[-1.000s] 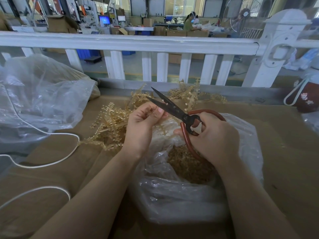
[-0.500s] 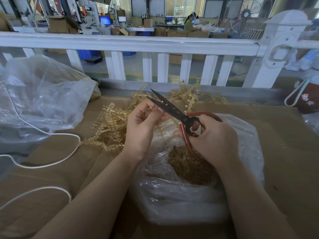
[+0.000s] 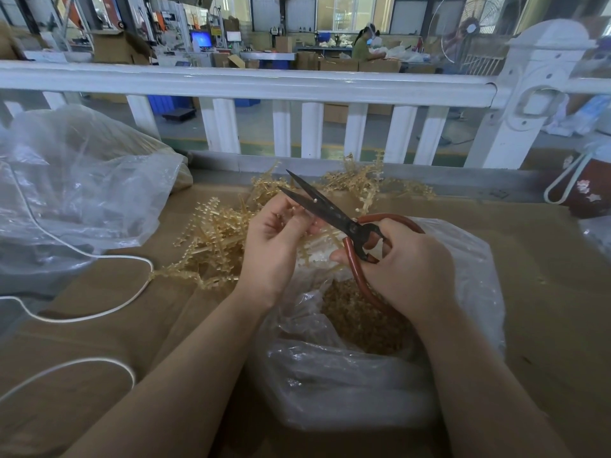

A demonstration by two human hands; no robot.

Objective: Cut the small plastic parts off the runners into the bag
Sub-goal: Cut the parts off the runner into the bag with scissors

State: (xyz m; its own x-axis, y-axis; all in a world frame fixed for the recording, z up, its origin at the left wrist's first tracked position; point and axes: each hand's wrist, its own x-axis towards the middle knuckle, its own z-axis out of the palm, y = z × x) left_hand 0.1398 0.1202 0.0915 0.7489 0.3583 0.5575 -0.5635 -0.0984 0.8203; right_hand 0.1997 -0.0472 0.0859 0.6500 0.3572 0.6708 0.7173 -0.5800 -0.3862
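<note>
Amber plastic runner (image 3: 325, 234) being pinched by left hand (image 3: 274, 246); right hand (image 3: 406, 266) gripping red-handled scissors (image 3: 334, 216), blades parted, above bag (image 3: 363, 375). No legible writing.

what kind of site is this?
Likely a plastics factory floor: a heap of moulded runners on a cardboard-covered bench, a bag of cut parts, and machines and stacked cartons beyond the white railing.
</note>
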